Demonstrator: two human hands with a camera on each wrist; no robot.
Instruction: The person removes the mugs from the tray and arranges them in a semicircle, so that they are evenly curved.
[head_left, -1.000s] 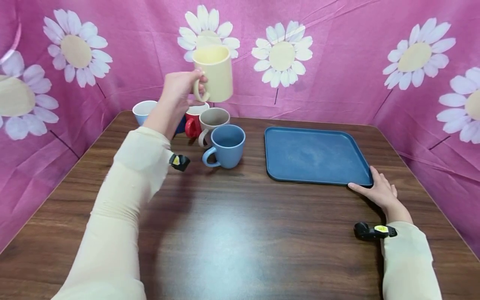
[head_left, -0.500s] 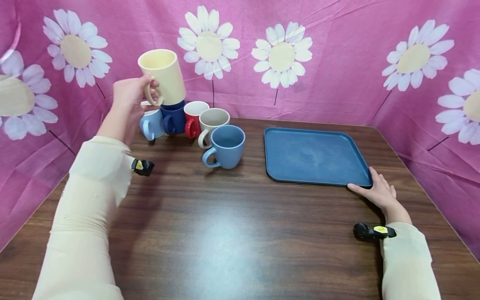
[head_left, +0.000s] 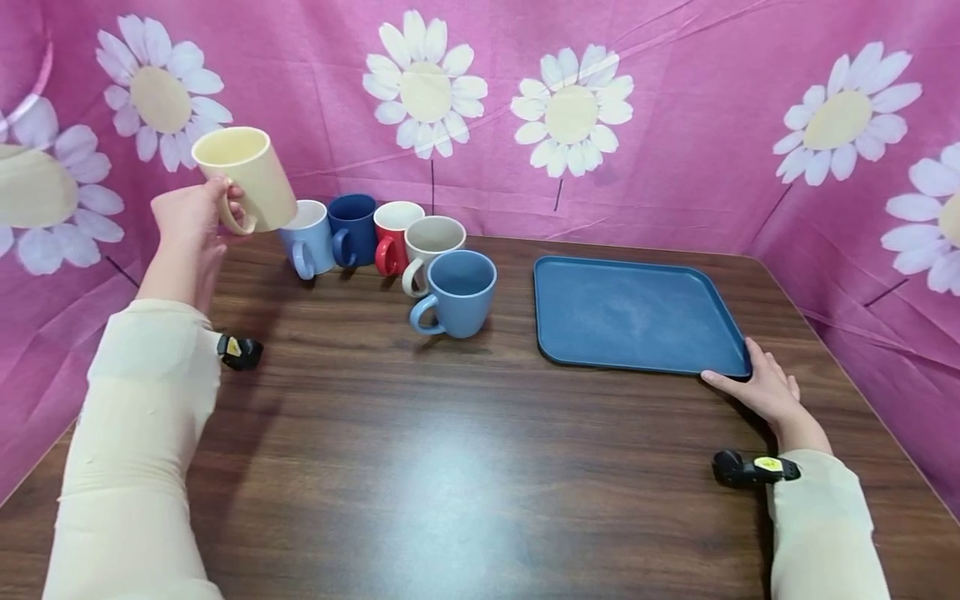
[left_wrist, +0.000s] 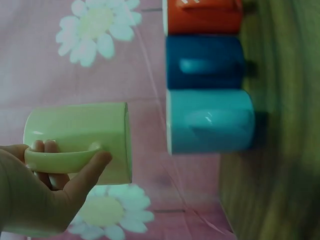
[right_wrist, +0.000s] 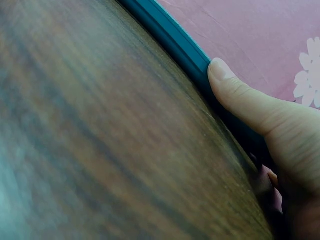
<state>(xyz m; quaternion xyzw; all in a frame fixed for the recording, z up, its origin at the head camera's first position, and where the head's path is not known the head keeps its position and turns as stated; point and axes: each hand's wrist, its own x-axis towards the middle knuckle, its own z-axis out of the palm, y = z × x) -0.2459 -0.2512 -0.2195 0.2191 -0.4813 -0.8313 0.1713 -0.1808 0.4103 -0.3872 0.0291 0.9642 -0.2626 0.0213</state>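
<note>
Raised at the left in the head view, a pale yellow mug hangs by its handle from my left hand, tilted slightly. The left wrist view shows the thumb and curled fingers around that handle. Just right of and below it, a light blue mug stands on the table, beside a dark blue mug. At the right, my right hand rests at the near right corner of a blue tray, thumb along the front edge and fingers extended by the side. In the right wrist view the thumb touches the tray's rim.
The row of mugs goes on with a red mug, a grey mug and a larger blue mug nearest me. They stand on a wooden table. A pink flowered cloth hangs behind and at both sides.
My left hand has carried the yellow mug leftward and a little lower, from above the red and grey mugs to left of the row. The right hand and tray have stayed put.
</note>
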